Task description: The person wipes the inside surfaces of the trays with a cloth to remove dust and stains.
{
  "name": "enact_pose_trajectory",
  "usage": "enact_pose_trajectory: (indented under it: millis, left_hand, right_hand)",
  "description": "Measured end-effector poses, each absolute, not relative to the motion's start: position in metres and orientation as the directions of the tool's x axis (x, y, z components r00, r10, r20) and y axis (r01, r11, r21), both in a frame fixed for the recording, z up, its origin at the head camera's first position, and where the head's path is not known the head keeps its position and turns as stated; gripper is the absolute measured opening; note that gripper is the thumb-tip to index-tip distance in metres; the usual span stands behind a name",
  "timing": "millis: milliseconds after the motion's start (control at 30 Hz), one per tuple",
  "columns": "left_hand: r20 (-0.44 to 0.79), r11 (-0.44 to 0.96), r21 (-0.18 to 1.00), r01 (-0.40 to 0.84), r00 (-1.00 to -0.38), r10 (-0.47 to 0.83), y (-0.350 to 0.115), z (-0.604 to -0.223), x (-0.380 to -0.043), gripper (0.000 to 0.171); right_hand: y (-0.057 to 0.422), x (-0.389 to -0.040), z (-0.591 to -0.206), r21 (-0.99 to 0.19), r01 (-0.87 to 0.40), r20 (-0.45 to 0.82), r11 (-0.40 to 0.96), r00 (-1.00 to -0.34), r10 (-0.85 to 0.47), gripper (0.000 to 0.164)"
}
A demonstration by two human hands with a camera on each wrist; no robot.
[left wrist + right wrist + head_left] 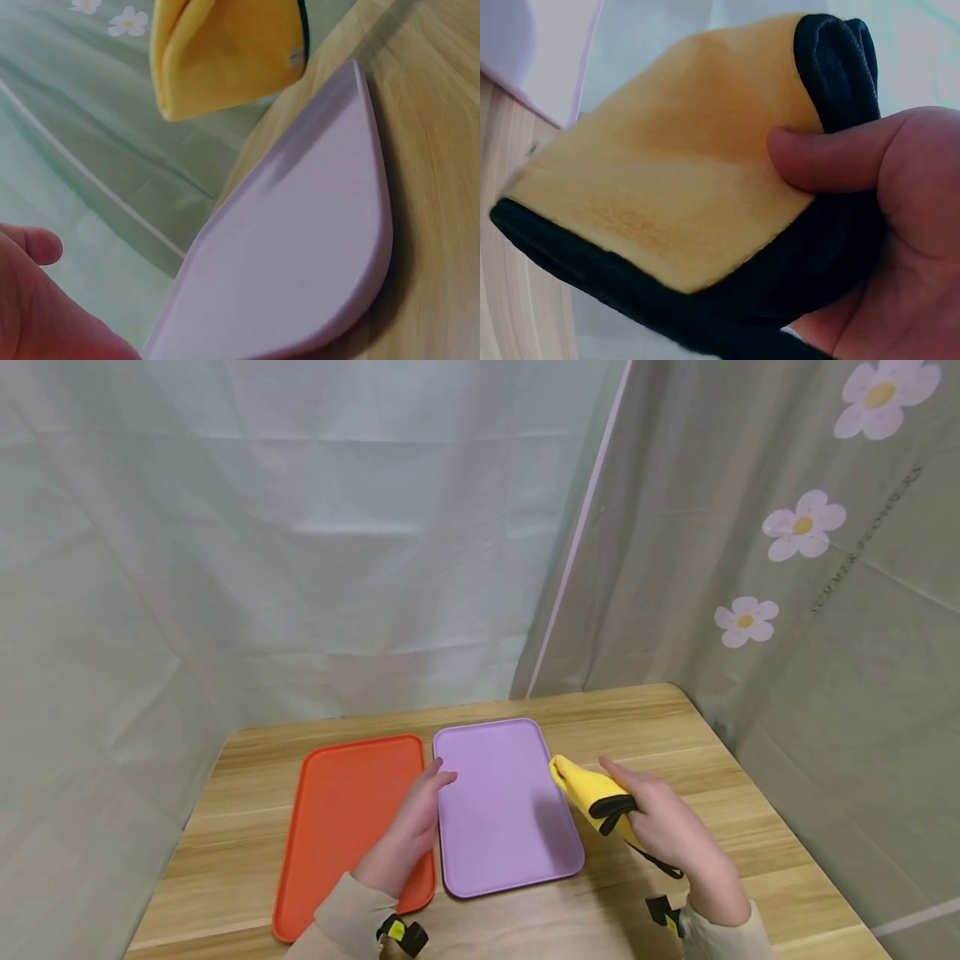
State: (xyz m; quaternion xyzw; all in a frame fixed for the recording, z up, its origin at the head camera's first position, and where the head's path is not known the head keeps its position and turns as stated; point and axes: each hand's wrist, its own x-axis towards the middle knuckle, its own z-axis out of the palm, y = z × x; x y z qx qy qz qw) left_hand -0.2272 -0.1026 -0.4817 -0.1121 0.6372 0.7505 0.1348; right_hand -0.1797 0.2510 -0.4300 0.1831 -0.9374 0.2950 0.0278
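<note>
My right hand [666,822] grips a folded yellow cloth [588,789] with black edging, just right of the purple tray [502,810]. In the right wrist view the thumb [825,159] presses on the cloth [682,142] near its dark border. A thin black strip trails below the bundle in the head view. My left hand [412,818] holds nothing; it hovers over the gap between the red tray [352,810] and the purple one, thumb and fingers extended. From the left wrist, the purple tray [285,232] and the cloth [232,60] raised above it both show.
Both trays lie side by side on a wooden table [727,810]. Pale curtains [337,543] hang behind the table and along its sides, the right one printed with white flowers [802,525]. Wrist bands with small black devices [401,935] sit on both arms.
</note>
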Motion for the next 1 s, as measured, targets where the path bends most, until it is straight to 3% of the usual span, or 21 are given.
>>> enact_pose_trajectory:
  millis: [267, 467, 700, 1000]
  left_hand:
    - [-0.256, -0.141, 0.951, -0.277, -0.955, 0.152, -0.149, -0.476, -0.219, 0.058]
    - [-0.281, -0.069, 0.954, -0.291, -0.952, 0.122, -0.202, -0.473, -0.209, 0.052]
    - [-0.307, -0.032, 0.951, -0.309, -0.951, 0.040, -0.253, -0.472, -0.204, 0.051]
    - [-0.288, -0.041, 0.957, -0.288, -0.958, -0.002, -0.297, -0.469, -0.193, 0.030]
  right_hand:
    - [0.263, -0.200, -0.428, -0.550, -0.383, 0.116, 0.742, -0.915, -0.386, 0.060]
    - [0.284, -0.235, -0.435, -0.522, -0.370, 0.105, 0.768, -0.922, -0.373, 0.052]
    - [0.308, -0.282, -0.453, -0.413, -0.346, 0.105, 0.843, -0.937, -0.333, 0.057]
    - [0.306, -0.298, -0.492, -0.275, -0.488, 0.107, 0.828, -0.872, -0.478, 0.071]
